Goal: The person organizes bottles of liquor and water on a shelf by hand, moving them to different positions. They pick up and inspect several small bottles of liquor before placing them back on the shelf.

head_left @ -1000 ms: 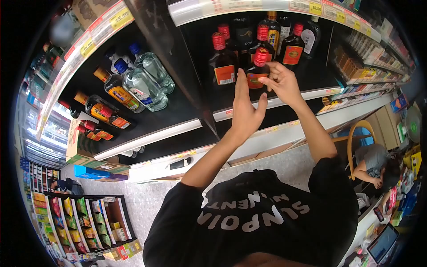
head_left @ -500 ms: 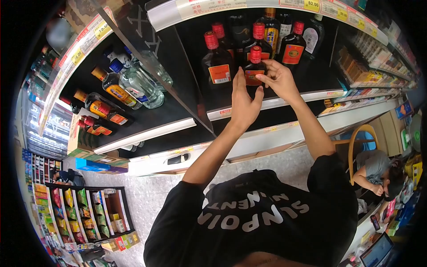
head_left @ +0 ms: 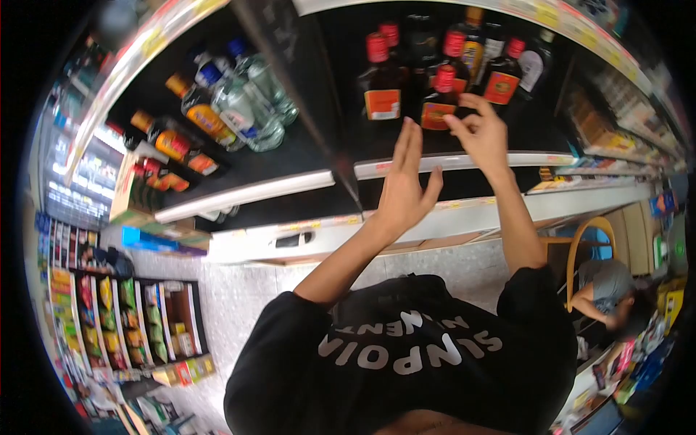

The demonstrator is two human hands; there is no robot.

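A small dark bottle with a red cap and an orange label stands at the front of the black shelf. My right hand is at its right side, with curled fingertips on the label edge. My left hand hangs below and to the left of the bottle, fingers spread, touching nothing. A similar, taller bottle stands to the left, and several more dark bottles stand behind.
Clear and amber bottles fill the shelf bay to the left. A snack rack stands on the floor at lower left. Another person sits on a yellow-framed chair at the right, beside a cluttered counter.
My left hand has come off the small bottle and dropped down, fingers spread. My right hand stays at the bottle. The view has shifted and blurred slightly.
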